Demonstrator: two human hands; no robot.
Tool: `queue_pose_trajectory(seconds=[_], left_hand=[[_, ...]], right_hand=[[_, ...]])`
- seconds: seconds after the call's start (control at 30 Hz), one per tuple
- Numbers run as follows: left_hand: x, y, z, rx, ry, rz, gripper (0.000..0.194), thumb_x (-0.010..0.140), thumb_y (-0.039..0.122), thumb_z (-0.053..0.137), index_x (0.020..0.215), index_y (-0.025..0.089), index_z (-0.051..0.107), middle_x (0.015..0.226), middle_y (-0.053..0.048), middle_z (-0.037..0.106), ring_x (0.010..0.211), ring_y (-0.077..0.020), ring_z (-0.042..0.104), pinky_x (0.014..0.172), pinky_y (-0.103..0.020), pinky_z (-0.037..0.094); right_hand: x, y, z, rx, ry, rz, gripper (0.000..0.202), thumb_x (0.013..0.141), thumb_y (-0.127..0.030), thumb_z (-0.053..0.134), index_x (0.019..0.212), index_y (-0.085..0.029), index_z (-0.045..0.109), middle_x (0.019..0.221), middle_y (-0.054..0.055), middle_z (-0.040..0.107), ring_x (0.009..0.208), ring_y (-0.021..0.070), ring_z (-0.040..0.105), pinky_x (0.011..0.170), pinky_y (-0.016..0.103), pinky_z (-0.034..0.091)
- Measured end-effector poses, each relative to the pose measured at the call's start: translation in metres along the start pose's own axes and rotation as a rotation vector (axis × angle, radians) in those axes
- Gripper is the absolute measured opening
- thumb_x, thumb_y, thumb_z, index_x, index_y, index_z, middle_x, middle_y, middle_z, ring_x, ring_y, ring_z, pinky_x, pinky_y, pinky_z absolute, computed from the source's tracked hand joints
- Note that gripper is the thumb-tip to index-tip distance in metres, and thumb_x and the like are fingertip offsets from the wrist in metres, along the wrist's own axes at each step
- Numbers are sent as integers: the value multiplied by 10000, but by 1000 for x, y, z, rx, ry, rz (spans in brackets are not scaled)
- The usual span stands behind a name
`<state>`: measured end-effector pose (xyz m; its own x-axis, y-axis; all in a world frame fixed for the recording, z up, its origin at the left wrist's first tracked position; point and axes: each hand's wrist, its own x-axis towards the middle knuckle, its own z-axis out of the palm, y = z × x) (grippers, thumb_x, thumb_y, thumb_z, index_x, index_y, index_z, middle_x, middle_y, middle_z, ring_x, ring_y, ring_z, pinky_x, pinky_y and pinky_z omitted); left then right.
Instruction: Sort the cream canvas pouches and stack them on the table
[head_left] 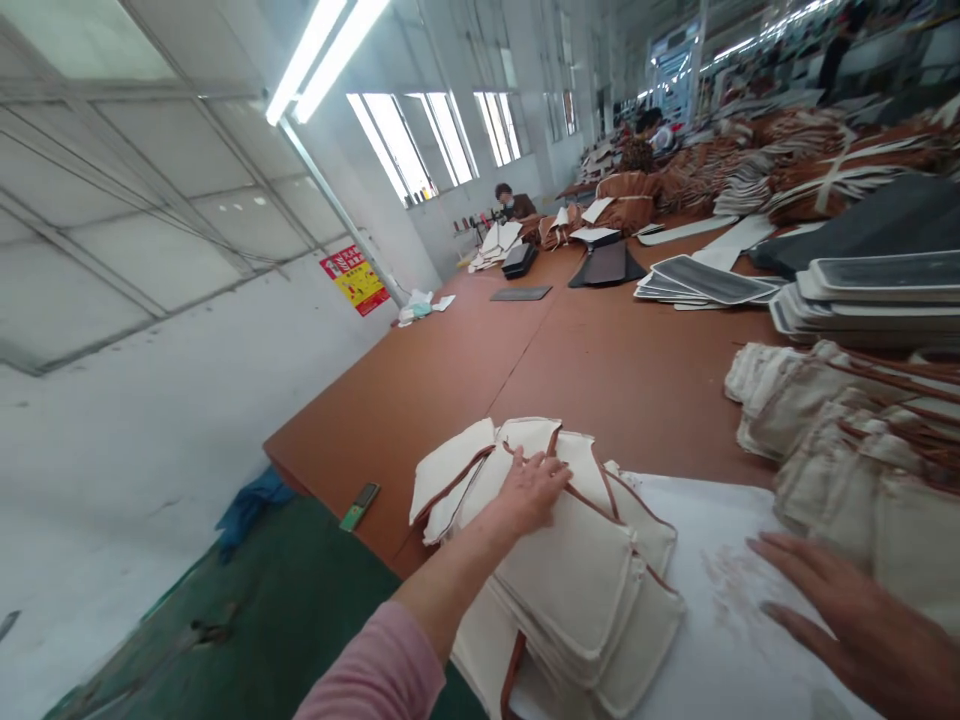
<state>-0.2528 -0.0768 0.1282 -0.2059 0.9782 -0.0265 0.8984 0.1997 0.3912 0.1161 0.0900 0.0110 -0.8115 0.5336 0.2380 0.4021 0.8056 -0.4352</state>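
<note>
A fanned pile of cream fabric pieces with brown edging (570, 560) lies at the near edge of the brown table (450, 370). On top of its upper part rests my left hand (534, 490), fingers bent and slightly apart, touching the brown-edged pieces. My right hand (862, 610) hovers over or lies on a white sheet (712, 560) at the lower right, its fingers spread and holding nothing. Beside it, on the right, more cream pieces with brown straps (832, 490) are heaped.
A small green-ended box (360, 506) sits near the table's left edge. Grey-topped panels (885, 290) are stacked at right, with flat panels (705, 280) and a dark piece (607, 265) farther back. A person (516, 204) sits beyond the table.
</note>
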Motion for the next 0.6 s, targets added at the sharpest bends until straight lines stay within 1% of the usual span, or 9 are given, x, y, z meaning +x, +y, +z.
queue_pose_trajectory(seconds=[0.07, 0.1, 0.17, 0.2, 0.27, 0.37, 0.43, 0.5, 0.6], left_hand=[[-8, -21, -16, 48, 8, -9, 735, 618, 346, 865, 1282, 348, 550, 1365, -40, 561, 1351, -305, 405, 1202, -486, 19], [-13, -39, -27, 69, 32, -47, 656, 741, 390, 773, 1337, 346, 502, 1404, -41, 528, 1368, -281, 387, 1205, -474, 48], [-27, -90, -51, 109, 89, -181, 507, 934, 383, 521, 1417, 275, 414, 1445, -96, 475, 1378, -267, 369, 1194, -489, 124], [-36, -121, -62, 125, 100, -257, 496, 962, 364, 458, 1434, 227, 389, 1460, -134, 447, 1380, -283, 361, 1178, -511, 170], [-56, -184, -75, 138, 49, -366, 569, 920, 389, 548, 1424, 172, 395, 1451, -169, 438, 1357, -329, 382, 1128, -562, 264], [-84, -255, -67, 125, -105, -411, 609, 832, 419, 683, 1351, 167, 486, 1417, -148, 477, 1294, -327, 455, 1058, -548, 384], [-95, -280, -52, 120, -158, -400, 564, 843, 411, 678, 1328, 178, 510, 1415, -132, 480, 1278, -310, 470, 1051, -534, 399], [-98, -292, -42, 123, -167, -397, 472, 895, 393, 619, 1306, 182, 523, 1355, -118, 527, 1233, -284, 507, 1040, -523, 411], [-93, -306, -51, 122, -140, -456, 356, 960, 393, 514, 1224, 160, 563, 1139, -93, 629, 1052, -236, 605, 959, -485, 471]], right_hand=[[8, -50, 17, 21, -90, -32, 525, 909, -452, 547, 1406, -331, 433, 1419, 68, 520, 1294, 265, 505, 1072, 430, 450], [18, -75, 25, 46, -133, -47, 533, 922, -459, 532, 1425, -345, 397, 1436, 47, 504, 1306, 247, 495, 1077, 409, 453], [50, -124, 40, 86, -182, -74, 537, 940, -451, 504, 1443, -326, 363, 1450, 48, 488, 1322, 240, 479, 1086, 398, 447], [70, -147, 48, 90, -185, -83, 546, 942, -437, 498, 1448, -290, 356, 1456, 69, 480, 1330, 250, 467, 1094, 408, 436], [113, -185, 68, 65, -170, -85, 593, 921, -385, 521, 1456, -200, 343, 1452, 126, 469, 1332, 283, 454, 1100, 439, 416], [167, -219, 99, -2, -215, -39, 708, 831, -304, 605, 1460, -119, 336, 1340, 183, 534, 1242, 331, 507, 1037, 474, 444], [188, -228, 112, -37, -261, 33, 740, 776, -305, 653, 1439, -125, 380, 1223, 175, 582, 1156, 347, 544, 976, 484, 469], [200, -232, 117, -61, -284, 96, 662, 755, -335, 672, 1365, -165, 479, 1171, 157, 590, 1120, 352, 548, 956, 489, 466], [205, -238, 113, -35, -317, 130, 415, 757, -345, 662, 1148, -213, 618, 1138, 130, 599, 1085, 337, 557, 929, 462, 471]])
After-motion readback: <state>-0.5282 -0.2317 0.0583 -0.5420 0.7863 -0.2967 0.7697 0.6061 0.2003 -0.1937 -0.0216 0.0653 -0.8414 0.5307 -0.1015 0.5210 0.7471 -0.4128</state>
